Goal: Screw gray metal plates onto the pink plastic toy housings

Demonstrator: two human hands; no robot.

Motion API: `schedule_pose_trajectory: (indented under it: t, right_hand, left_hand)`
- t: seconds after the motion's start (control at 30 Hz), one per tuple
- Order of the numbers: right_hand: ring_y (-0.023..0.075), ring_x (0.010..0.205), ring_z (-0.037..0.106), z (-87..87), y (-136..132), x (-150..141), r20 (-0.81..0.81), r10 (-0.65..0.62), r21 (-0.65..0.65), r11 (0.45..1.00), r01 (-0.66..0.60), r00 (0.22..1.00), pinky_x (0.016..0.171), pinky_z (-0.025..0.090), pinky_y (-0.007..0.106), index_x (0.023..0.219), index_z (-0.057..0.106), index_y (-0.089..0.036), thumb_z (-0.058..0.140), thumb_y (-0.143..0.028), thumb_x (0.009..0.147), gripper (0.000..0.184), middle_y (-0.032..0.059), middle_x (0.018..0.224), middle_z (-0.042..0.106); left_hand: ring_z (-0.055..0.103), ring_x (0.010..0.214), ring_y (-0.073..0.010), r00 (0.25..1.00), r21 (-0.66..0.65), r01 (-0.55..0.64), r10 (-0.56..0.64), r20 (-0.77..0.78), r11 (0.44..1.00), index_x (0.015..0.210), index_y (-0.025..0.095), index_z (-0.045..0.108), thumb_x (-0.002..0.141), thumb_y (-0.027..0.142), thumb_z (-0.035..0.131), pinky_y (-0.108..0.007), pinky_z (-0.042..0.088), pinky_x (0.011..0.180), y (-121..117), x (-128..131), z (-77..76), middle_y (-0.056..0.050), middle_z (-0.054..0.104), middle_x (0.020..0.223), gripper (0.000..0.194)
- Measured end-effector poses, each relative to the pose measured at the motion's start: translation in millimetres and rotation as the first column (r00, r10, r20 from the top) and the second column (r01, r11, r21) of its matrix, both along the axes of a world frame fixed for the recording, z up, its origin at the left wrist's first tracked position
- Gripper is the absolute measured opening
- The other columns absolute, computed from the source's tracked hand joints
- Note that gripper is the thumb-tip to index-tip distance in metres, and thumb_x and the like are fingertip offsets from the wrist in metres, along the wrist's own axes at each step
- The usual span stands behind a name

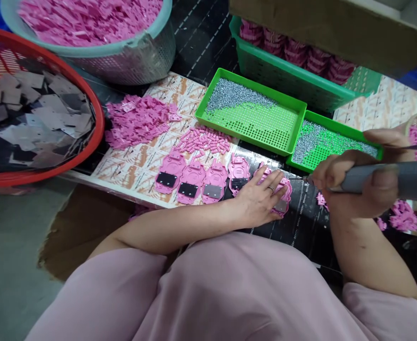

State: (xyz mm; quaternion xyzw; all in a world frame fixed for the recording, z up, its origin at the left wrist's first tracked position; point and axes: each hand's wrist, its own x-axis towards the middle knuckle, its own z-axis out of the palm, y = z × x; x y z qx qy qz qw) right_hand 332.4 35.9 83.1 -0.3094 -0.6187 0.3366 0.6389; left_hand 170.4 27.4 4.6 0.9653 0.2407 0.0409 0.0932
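Note:
My left hand lies with its fingers stretched out over a pink plastic casing, pressing it on the dark table surface. The hand covers much of that casing. My right hand is wrapped round a grey electric screwdriver. Its thin bit points left and its tip is close to the casing's right edge; I cannot tell whether it touches a screw. To the left stand several similar pink casings in a row, among them one with a grey metal plate and one with a black plate.
Small screws fill part of a green tray and a smaller green tray. Pink parts lie in a pile, beside small pink pieces. A red basket of metal plates, a pale basket and a green crate surround them.

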Motion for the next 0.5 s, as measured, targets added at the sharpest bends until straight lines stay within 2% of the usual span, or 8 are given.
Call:
schedule_pose_trajectory:
  t: [0.1, 0.17, 0.27, 0.37, 0.5]
  right_hand:
    - [0.0105, 0.037, 0.046, -5.4, -4.2, -3.4, -0.016, -0.025, -0.07, 0.997, 0.024, 1.0, 0.036, 0.044, 0.025, 0.089, 0.062, -0.026, 0.062, -0.037, 0.086, 0.011, -0.0073, 0.049, 0.045]
    - [0.0109, 0.036, 0.045, -7.1, -5.0, -3.1, -0.034, -0.026, -0.097, 0.995, 0.023, 0.999, 0.036, 0.044, 0.026, 0.09, 0.063, -0.027, 0.063, -0.038, 0.084, 0.012, -0.0074, 0.048, 0.046]
    - [0.0114, 0.035, 0.044, -11.1, -3.9, -1.9, -0.07, -0.02, -0.085, 0.996, 0.014, 0.997, 0.034, 0.042, 0.026, 0.097, 0.064, -0.028, 0.065, -0.036, 0.082, 0.017, -0.0074, 0.049, 0.05]
    - [0.0116, 0.035, 0.045, -16.2, -1.2, -3.0, -0.087, 0.016, -0.06, 0.998, -0.021, 0.996, 0.031, 0.04, 0.026, 0.095, 0.066, -0.025, 0.069, -0.033, 0.079, 0.018, -0.0064, 0.05, 0.054]
    - [0.0105, 0.034, 0.044, -20.2, -0.3, -7.0, -0.071, 0.019, -0.069, 0.997, -0.024, 0.997, 0.031, 0.04, 0.025, 0.094, 0.066, -0.026, 0.07, -0.036, 0.079, 0.019, -0.0079, 0.049, 0.053]
  left_hand:
    - [0.028, 0.145, -0.0337, 1.0, -0.006, -0.001, 0.001, 0.006, 1.0, 0.143, 0.01, 0.044, 0.091, 0.06, 0.048, -0.059, 0.018, 0.116, -0.2, -0.2, -0.5, -0.024, 0.037, 0.15, 0.072]
    - [0.027, 0.145, -0.0331, 1.0, -0.006, -0.007, 0.007, 0.003, 1.0, 0.143, 0.011, 0.043, 0.091, 0.061, 0.048, -0.058, 0.017, 0.117, -0.4, -0.5, -0.4, -0.024, 0.036, 0.15, 0.072]
    - [0.027, 0.145, -0.0323, 1.0, -0.008, -0.018, 0.018, -0.004, 1.0, 0.143, 0.012, 0.044, 0.091, 0.061, 0.048, -0.057, 0.015, 0.117, -0.9, -0.1, -0.1, -0.022, 0.036, 0.151, 0.072]
    - [0.028, 0.145, -0.0316, 1.0, -0.004, -0.02, 0.02, -0.004, 1.0, 0.142, 0.011, 0.045, 0.09, 0.061, 0.05, -0.056, 0.013, 0.118, -1.4, 1.2, 0.0, -0.022, 0.036, 0.151, 0.072]
    - [0.027, 0.145, -0.0319, 1.0, 0.001, -0.013, 0.013, -0.009, 1.0, 0.142, 0.009, 0.045, 0.091, 0.059, 0.05, -0.054, 0.017, 0.118, -1.4, 2.1, 1.7, -0.023, 0.037, 0.15, 0.072]
